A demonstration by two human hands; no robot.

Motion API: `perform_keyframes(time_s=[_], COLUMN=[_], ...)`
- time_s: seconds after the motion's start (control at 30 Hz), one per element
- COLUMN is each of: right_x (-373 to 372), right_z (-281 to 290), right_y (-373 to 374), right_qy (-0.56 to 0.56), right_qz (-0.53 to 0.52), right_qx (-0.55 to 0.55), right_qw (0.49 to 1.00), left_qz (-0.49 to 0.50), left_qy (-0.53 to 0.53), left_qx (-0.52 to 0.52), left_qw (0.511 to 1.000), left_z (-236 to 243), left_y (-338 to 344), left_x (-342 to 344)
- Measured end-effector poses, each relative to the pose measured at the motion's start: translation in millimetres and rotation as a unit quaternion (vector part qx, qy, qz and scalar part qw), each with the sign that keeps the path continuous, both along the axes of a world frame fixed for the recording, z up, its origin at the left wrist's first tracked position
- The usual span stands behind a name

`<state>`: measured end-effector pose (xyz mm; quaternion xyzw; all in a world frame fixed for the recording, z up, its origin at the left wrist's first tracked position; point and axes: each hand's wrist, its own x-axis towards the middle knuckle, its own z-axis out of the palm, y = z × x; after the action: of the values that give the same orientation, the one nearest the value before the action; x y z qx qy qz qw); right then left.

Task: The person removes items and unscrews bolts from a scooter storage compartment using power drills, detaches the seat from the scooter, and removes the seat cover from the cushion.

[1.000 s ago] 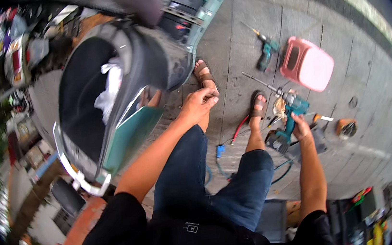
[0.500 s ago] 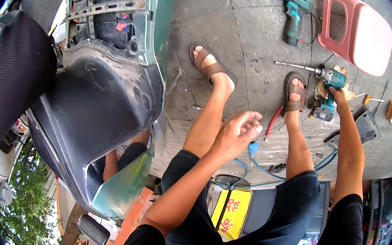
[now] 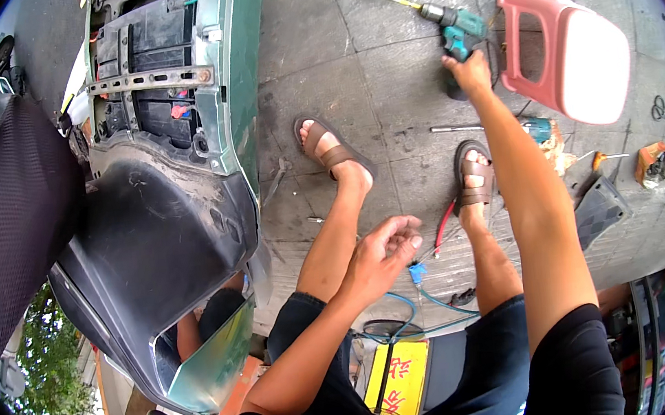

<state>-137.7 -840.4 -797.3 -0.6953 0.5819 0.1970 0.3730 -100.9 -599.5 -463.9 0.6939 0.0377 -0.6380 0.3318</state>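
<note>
- Teal and black, the cordless drill-driver (image 3: 466,23) lies ahead of the person, just left of a pink plastic stool (image 3: 598,54); its long axis slants, the slim bit (image 3: 391,0) pointing forward and left, the handle running back toward the person.
- The right grip (image 3: 471,74) is clasped on that handle, hiding part of it; whether the tool touches the paving (image 3: 308,67) I cannot tell.
- Nearer, a teal power wrench (image 3: 537,128) aims its long shaft left; the right forearm (image 3: 542,208) hides its rear.
- The left grip (image 3: 382,258) hangs released, fingers half curled, palm partly hidden, near a red-handled tool (image 3: 443,232).
- At left, the green scooter (image 3: 240,79) is cut off by the frame.
</note>
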Motion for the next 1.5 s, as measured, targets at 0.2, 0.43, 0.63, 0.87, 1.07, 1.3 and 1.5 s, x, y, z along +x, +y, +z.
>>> perform_keyframes(time_s=[0.2, 0.43, 0.63, 0.87, 1.07, 1.3, 1.5], right_x=[-32, -114, -137, -47, 67, 182, 219], right_z=[40, 268, 515, 672, 746, 780, 761], right_y=[-11, 61, 87, 77, 95, 153, 173], right_qy=[-0.255, -0.193, -0.273, -0.287, -0.376, -0.285, -0.212], right_qz=[-0.183, -0.191, -0.118, -0.162, 0.080, 0.196, 0.181], right_qx=[0.151, 0.370, 0.315, 0.460, 0.342, 0.235, 0.202], right_qw=[0.937, 0.888, 0.901, 0.825, 0.858, 0.908, 0.939], left_qz=[0.018, 0.305, 0.525, 0.529, 0.571, 0.613, 0.639], left_qy=[0.021, -0.031, 0.047, 0.002, 0.107, 0.048, 0.104], left_qx=[-0.014, 0.018, -0.144, -0.365, -0.467, -0.335, -0.322], left_qw=[1.000, 0.952, 0.837, 0.766, 0.666, 0.714, 0.691], left_z=[-3, -1, 158, 294, 280, 236, 216], left_y=[4, 43, 27, 44, 60, 73, 82], left_x=[-8, -13, 7, 83, 147, 203, 212])
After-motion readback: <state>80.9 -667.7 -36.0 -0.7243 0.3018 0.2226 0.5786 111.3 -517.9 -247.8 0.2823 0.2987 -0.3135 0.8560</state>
